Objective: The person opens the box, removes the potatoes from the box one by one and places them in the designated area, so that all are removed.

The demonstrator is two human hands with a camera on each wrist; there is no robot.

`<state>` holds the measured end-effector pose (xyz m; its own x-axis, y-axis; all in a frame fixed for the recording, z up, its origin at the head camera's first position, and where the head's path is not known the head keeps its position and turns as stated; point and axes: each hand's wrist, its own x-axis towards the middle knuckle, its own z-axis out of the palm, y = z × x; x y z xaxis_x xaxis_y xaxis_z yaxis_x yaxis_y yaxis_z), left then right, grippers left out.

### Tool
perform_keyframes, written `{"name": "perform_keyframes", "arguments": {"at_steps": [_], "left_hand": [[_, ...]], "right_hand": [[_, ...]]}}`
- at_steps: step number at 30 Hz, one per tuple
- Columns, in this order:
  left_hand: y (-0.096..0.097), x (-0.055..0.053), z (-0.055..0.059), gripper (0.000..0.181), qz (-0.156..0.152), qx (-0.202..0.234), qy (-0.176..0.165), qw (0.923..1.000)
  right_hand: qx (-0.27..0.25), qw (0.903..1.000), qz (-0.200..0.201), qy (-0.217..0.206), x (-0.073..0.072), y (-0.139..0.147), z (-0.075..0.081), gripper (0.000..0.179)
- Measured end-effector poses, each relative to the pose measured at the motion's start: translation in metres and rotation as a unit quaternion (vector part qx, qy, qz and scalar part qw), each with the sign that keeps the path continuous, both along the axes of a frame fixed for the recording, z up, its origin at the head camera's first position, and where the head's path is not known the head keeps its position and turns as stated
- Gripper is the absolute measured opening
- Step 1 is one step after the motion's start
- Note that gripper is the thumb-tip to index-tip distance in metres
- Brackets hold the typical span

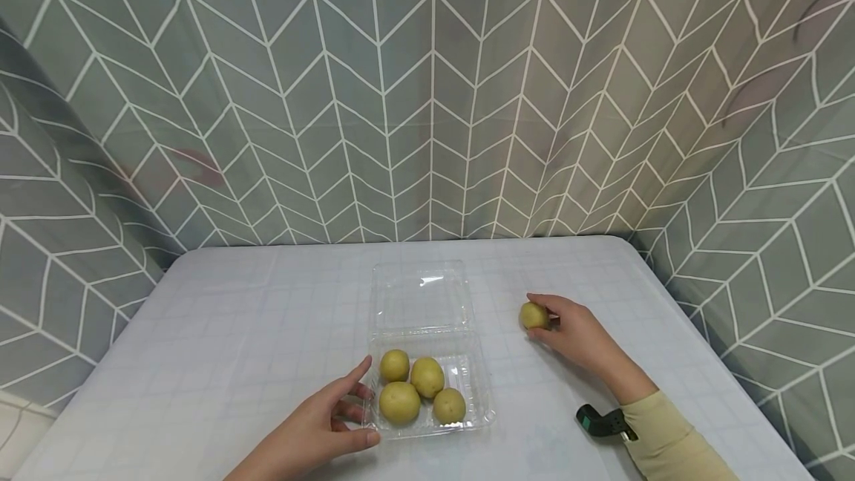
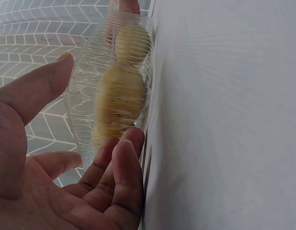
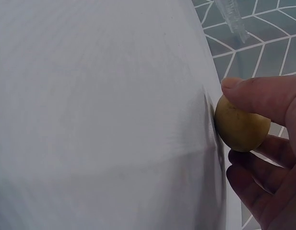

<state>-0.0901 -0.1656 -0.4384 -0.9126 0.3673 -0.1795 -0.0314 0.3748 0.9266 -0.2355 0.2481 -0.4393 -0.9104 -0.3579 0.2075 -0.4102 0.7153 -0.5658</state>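
Observation:
My right hand (image 1: 580, 332) pinches a round yellow fruit (image 1: 534, 315) between thumb and fingers, to the right of a clear plastic clamshell box. Seen from the right wrist, this yellow fruit (image 3: 241, 125) is at the white cloth, with the thumb (image 3: 258, 96) over it. The clamshell box (image 1: 477, 384) lies with its lid (image 1: 421, 295) folded back, away from me. Several yellow fruits (image 1: 399, 402) of differing sizes sit in its base. Along the box's left side rests my left hand (image 1: 330, 418), fingers spread and loosely bent. In the left wrist view, its fingertips (image 2: 126, 160) are at the ribbed wall.
A white cloth (image 1: 234, 347) covers the table. Grey curtains (image 1: 427, 95) with white chevron lines stand behind and at both sides. A black strap device (image 1: 601, 421) is on the right wrist, beside a yellow sleeve (image 1: 668, 436).

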Motion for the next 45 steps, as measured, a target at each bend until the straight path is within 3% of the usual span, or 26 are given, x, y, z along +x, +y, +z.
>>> {"name": "perform_keyframes", "arguments": {"at_steps": [24,34,45], "left_hand": [[0.0,0.0,0.002,0.091,0.0,-0.005,-0.009,1.0],[0.0,0.0,0.0,0.091,0.002,0.004,-0.012,0.9999],[0.001,0.0,0.001,0.091,0.002,0.003,-0.01,0.9999]], "right_hand": [[0.012,0.9998,-0.004,0.012,0.001,0.002,0.005,0.064],[0.023,0.9986,-0.001,0.047,0.009,0.0,0.018,0.065],[-0.015,0.9954,0.037,0.087,0.022,-0.018,0.04,0.062]]}}
